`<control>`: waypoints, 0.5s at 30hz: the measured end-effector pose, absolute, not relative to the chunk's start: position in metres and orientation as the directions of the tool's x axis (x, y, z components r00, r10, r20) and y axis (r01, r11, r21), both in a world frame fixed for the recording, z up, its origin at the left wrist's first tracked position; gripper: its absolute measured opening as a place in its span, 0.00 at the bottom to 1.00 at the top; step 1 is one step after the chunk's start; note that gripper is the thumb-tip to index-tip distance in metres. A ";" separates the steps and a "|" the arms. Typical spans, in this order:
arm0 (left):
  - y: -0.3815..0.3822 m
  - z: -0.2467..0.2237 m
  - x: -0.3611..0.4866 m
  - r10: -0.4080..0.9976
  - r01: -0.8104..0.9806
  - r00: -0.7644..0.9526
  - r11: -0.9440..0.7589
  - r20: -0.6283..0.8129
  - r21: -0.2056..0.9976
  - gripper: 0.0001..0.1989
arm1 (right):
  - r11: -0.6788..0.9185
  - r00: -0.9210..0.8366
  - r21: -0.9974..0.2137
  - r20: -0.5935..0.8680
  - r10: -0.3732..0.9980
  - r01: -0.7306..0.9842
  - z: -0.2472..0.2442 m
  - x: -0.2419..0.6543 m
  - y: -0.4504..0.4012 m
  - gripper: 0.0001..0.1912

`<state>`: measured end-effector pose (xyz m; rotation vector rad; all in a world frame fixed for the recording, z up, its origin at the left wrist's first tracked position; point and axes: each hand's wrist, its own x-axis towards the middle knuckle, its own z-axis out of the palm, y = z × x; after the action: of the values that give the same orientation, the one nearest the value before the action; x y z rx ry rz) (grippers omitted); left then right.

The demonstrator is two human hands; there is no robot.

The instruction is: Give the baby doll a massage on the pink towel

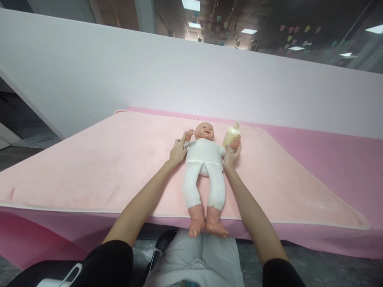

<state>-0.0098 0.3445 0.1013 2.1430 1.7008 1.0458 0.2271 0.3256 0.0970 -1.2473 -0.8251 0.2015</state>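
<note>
A baby doll (204,153) with a white cloth body lies face up on the pink blanket (89,159), its feet over the table's front edge. My left hand (178,151) is closed around the doll's arm on the left, near its small hand. On the other side, my right hand (232,155) grips the doll's other arm, just below the doll's hand. A pale yellow pump bottle (231,134) stands right behind that doll hand, which covers part of it.
Pink cloth (329,159) covers the table under the blanket. A white partition (185,75) rises along the far edge, with glass above it. My legs are below the front edge, beside a dark chair.
</note>
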 end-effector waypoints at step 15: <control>0.327 0.118 0.006 0.889 0.917 0.331 -0.381 0.317 0.113 0.28 | 0.357 0.008 -0.497 0.591 0.806 0.791 0.110 0.217 0.317 0.33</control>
<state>0.0058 0.3270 0.1178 2.6313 1.7913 0.5335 0.2166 0.3174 0.1103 -1.4167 -1.7593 0.0224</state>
